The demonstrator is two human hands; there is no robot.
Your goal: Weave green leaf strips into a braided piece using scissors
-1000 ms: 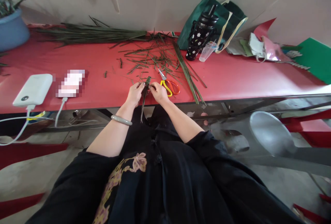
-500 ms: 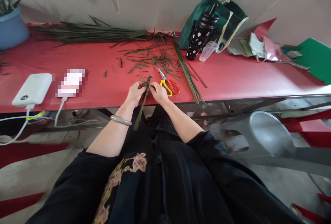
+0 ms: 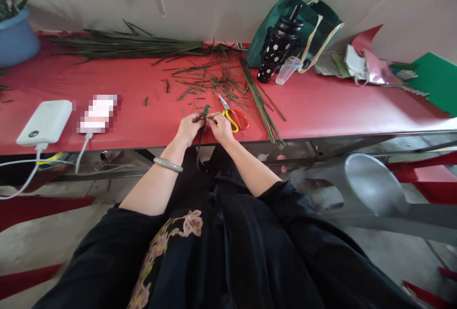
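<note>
— While both hands meet at the table's near edge, what do they grip?
— One woven leaf piece (image 3: 204, 112): left hand (image 3: 188, 128) and right hand (image 3: 221, 127) both pinch it, strands hanging down.
— Nearby?
— One pair of scissors (image 3: 233, 116), one power bank (image 3: 45, 122), one flowered bottle (image 3: 277, 52).

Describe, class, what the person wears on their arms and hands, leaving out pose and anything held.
Both forearms are bare. The left hand has a pale, smooth bangle at its wrist. The right hand wears nothing visible. Loose black sleeves end around the elbows.
</note>
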